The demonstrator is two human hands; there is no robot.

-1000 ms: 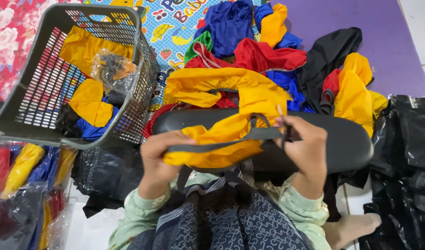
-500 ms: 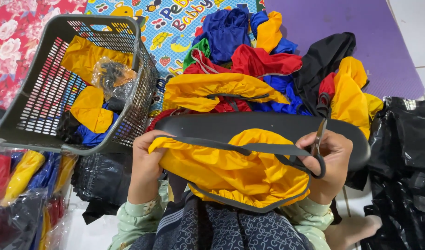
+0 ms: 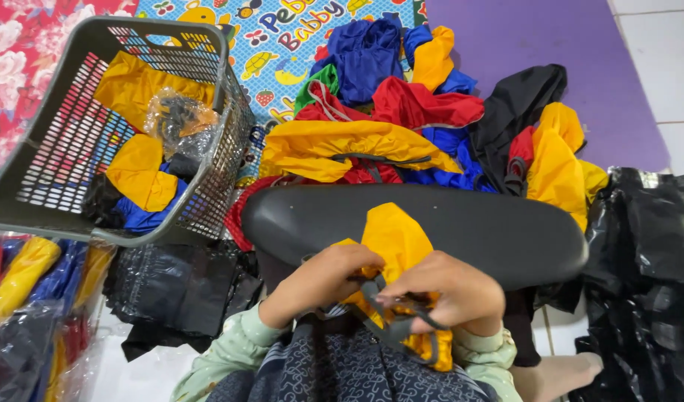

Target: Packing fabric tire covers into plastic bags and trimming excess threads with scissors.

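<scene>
- The yellow drawstring bag (image 3: 392,240) had been gathered into a narrow bundle at the person's lap; half a second earlier it lay spread wide between the hands, so the folding looked well along.
- The left hand (image 3: 328,277) was clenched around the bundle's lower left side, pinching the cloth together.
- The right hand (image 3: 445,292) gripped the bundle from the right, fingers closed over the grey cord (image 3: 390,324), which looped below the knuckles.
- The bundle's upper end rested against the near edge of the dark oval tabletop (image 3: 491,231), which a moment before had been half covered by the open bag.
- Beyond the tabletop lay a heap of bags (image 3: 401,119) in yellow, red, blue, green and black, unmoved across the frames, on a patterned mat (image 3: 282,45).
- The grey plastic basket (image 3: 74,149) stood to the left, tilted, with yellow and blue folded pieces and a crumpled clear wrapper (image 3: 174,115) inside.
- Black plastic sacks (image 3: 647,260) lay at the right, and clear packets of coloured bags (image 3: 29,298) at the lower left.
</scene>
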